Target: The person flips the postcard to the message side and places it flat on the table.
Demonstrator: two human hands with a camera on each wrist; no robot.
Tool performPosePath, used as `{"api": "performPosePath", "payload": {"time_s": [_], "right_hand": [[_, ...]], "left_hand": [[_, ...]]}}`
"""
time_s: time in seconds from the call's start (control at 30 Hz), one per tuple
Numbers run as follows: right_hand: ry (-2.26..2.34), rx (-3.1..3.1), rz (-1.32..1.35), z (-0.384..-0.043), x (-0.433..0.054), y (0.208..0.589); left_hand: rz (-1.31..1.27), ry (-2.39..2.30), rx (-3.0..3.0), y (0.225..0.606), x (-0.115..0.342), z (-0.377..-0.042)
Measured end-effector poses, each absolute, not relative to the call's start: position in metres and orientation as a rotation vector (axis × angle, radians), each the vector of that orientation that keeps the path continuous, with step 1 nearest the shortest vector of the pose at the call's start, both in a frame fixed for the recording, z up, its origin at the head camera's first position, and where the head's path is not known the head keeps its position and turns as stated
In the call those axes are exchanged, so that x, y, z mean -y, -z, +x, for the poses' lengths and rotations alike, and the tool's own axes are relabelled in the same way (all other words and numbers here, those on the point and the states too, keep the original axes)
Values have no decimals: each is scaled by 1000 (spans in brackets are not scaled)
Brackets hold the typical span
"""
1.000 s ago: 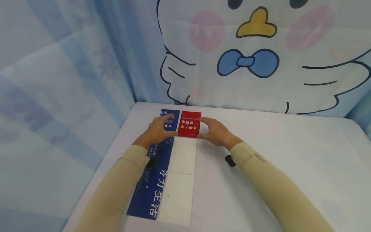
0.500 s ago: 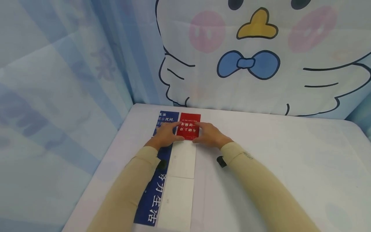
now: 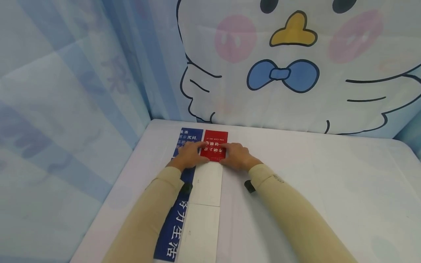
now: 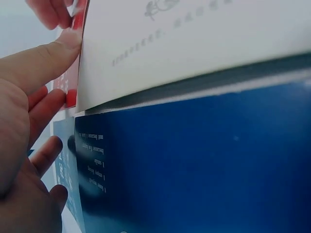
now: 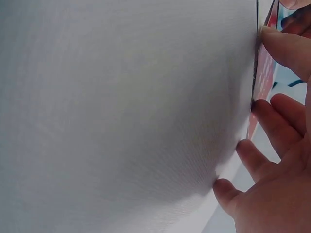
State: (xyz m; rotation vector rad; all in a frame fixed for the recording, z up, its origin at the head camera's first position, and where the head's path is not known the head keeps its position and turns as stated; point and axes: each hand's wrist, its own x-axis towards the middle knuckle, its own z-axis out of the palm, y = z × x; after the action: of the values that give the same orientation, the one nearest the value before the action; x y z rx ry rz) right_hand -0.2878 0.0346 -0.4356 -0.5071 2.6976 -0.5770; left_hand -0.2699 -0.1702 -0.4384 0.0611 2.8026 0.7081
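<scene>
Head view shows me the left hand [image 3: 189,155] and right hand [image 3: 239,156] holding the red card [image 3: 215,140] by opposite sides, on the table [image 3: 296,201] beside a blue card [image 3: 192,135], beyond the white cards [image 3: 208,184].

red card [image 3: 213,149]: smooth paper | blue card [image 4: 209,155]: glossy | white cards [image 3: 204,226]: matt paper | tabletop [image 3: 312,190]: fine-ribbed, perhaps cloth | backdrop [image 3: 279,109]: cloth

Long, pale yellow sleeves [image 3: 296,212] have black blocks [image 3: 249,186] by their cuffs [image 3: 258,173], the right also a dark marking [image 3: 278,178].
</scene>
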Motion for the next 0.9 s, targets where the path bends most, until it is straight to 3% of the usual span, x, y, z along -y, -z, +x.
{"api": "performPosePath", "payload": {"time_s": [0.9], "right_hand": [[558,-2713,-537,-288,-37,435]], "left_hand": [[70,-679,-2805,434,168,-270]]}}
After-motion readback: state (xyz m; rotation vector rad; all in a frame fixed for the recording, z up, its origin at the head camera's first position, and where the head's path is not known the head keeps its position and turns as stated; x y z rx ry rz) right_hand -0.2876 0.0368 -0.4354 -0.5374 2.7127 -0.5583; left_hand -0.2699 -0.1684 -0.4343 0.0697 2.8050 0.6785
